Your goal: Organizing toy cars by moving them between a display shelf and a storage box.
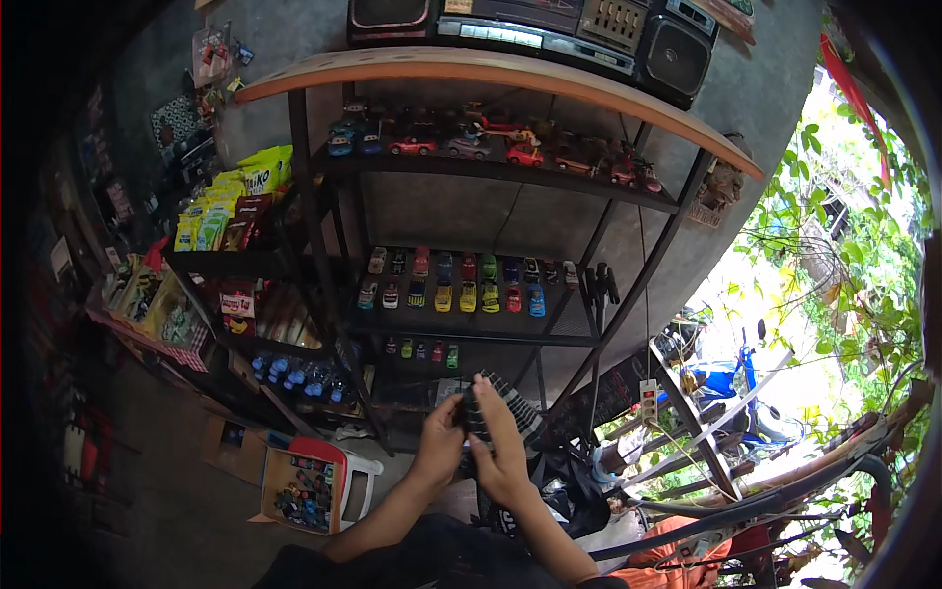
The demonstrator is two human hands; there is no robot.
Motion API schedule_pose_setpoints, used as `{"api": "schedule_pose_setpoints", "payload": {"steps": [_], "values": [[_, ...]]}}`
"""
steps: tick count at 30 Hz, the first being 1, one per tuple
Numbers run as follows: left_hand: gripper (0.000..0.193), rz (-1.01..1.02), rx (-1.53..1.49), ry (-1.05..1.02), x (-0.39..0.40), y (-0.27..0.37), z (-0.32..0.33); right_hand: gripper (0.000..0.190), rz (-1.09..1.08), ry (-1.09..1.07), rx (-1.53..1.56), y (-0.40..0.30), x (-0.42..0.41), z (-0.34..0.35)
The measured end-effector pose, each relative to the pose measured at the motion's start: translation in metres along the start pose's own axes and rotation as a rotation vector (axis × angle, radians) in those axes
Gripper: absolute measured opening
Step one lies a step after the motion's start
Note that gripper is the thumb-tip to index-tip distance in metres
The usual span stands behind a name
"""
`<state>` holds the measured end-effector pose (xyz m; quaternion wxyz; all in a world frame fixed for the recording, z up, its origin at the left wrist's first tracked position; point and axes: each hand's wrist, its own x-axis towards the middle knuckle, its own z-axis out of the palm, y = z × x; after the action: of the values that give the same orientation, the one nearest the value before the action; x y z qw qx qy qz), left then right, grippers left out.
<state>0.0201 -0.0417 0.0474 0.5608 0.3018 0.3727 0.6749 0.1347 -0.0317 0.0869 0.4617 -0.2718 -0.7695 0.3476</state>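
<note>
Both my hands are raised together before the lower part of a metal shelf rack. My left hand [440, 440] grips the left side of a dark cloth with light stripes [515, 405]. Against the cloth's near side lies my right hand [500, 449], its fingers extended upward and its thumb towards my left hand. Whether something small is inside the cloth is hidden. Beyond the hands, toy cars [467, 294] stand in two rows on the middle shelf [471, 333]. Several smaller toy cars [436, 351] sit on the shelf below, and more toy cars [525, 153] fill the top shelf.
A cardboard box of toy cars [302, 501] rests on a red and white plastic stool [360, 471] at lower left. Snack packets [221, 213] and water bottles [298, 375] are stacked left of the rack. A black bag [574, 493] lies right of my hands. A radio cassette player [544, 37] stands on top.
</note>
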Motion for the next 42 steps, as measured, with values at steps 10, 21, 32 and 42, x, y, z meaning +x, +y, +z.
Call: {"api": "schedule_pose_setpoints", "payload": {"steps": [10,21,32,42], "values": [[0.021,-0.103,-0.192,-0.135,0.017,0.034,-0.045,0.059,-0.090,0.016,-0.151,0.009,0.008,0.045],[0.023,-0.113,-0.172,-0.165,0.030,0.043,-0.079,0.051,0.063,0.158,-0.073,0.001,0.016,0.093],[0.031,-0.277,-0.173,-0.226,0.018,0.056,-0.102,0.051,0.018,0.226,-0.087,0.006,0.034,0.113],[0.028,-0.250,-0.170,-0.113,0.026,0.040,-0.129,0.044,0.193,0.186,-0.206,-0.001,0.010,0.144]]}}
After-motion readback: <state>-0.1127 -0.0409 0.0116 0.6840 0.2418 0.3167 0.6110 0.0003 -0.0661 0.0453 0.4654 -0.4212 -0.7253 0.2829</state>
